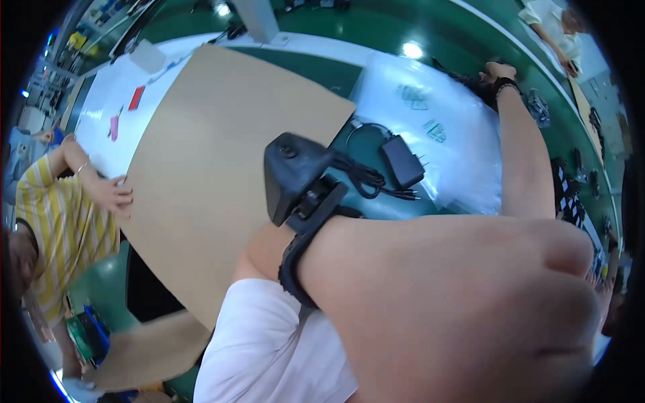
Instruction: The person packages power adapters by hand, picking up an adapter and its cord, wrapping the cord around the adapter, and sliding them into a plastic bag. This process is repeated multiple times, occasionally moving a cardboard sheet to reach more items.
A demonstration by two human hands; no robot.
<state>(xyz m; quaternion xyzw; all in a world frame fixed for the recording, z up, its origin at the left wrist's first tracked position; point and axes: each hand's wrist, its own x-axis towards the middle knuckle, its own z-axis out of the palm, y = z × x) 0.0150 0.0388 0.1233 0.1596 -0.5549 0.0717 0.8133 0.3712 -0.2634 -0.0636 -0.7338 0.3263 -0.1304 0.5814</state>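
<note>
On green table, black power adapter (402, 161), coiled cable (366, 178), clear plastic bags (457, 127)

Green table (316, 67) bears cardboard sheet (215, 154), plastic bags (443, 134), black adapter (402, 161).

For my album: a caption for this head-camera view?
Fist fills the lens; other hand reaches across clear bags.

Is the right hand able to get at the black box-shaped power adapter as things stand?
Probably yes: the right hand rests farther out on the clear plastic sheet, and the black box-shaped power adapter lies uncovered, nearer the body.
</note>
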